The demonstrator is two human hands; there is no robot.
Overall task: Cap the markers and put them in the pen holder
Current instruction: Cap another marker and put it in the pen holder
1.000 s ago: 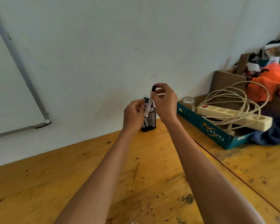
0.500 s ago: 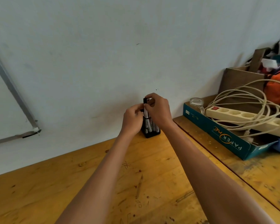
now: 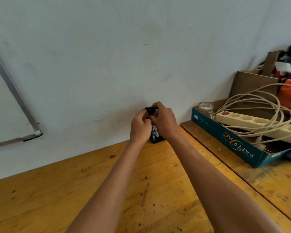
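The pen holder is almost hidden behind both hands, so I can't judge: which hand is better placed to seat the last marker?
Probably the right hand: its fingers curl over the black marker caps above the pen holder. The left hand sits lower beside the holder, better for steadying it.

Head view, down over table (image 3: 60,195)

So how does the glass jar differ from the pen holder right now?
The glass jar is clear, looks empty, and sits untouched in the teal box. The pen holder is black mesh, holds markers, stands against the wall and is flanked by both hands. Both stand upright.
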